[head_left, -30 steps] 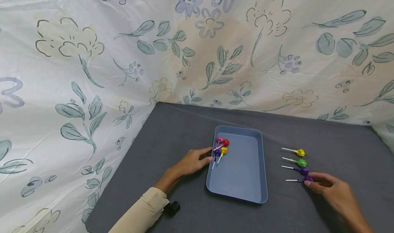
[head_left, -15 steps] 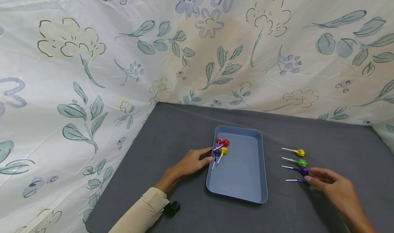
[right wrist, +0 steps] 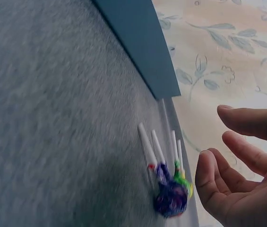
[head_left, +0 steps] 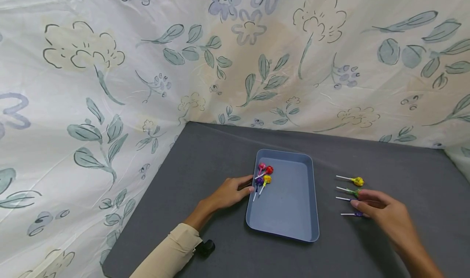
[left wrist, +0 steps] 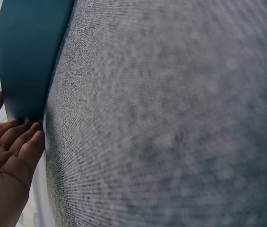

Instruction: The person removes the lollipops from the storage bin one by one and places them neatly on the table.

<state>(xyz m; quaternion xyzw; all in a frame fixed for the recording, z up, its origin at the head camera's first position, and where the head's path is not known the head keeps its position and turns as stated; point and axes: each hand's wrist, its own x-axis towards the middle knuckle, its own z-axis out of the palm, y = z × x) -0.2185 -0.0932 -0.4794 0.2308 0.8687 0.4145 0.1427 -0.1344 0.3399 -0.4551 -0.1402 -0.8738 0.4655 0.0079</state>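
My left hand [head_left: 229,194] is at the left edge of a blue-grey tray [head_left: 282,233]; in the left wrist view its fingertips meet the outer wall, with the thumb at the rim. In the tray's upper left lie pink [head_left: 262,166], red [head_left: 269,170], purple [head_left: 259,181] and yellow lollipops [head_left: 267,179]. My right hand [head_left: 387,215] hovers over a column of lollipops right of the tray, thumb and fingers spread apart around nothing in the right wrist view. It partly covers the green [head_left: 354,192] and two purple lollipops [right wrist: 171,198]; a yellow one [head_left: 358,181] lies just beyond.
A dark grey cloth [head_left: 216,147] covers the table. Flower-printed fabric [head_left: 235,66] hangs behind it and along the left side. A small black object [head_left: 205,248] shows beside the left sleeve [head_left: 170,249].
My right hand has lifted off the nearest purple lollipop and moved away from me and left, over the other purple and the green ones. The left hand and tray have stayed put.
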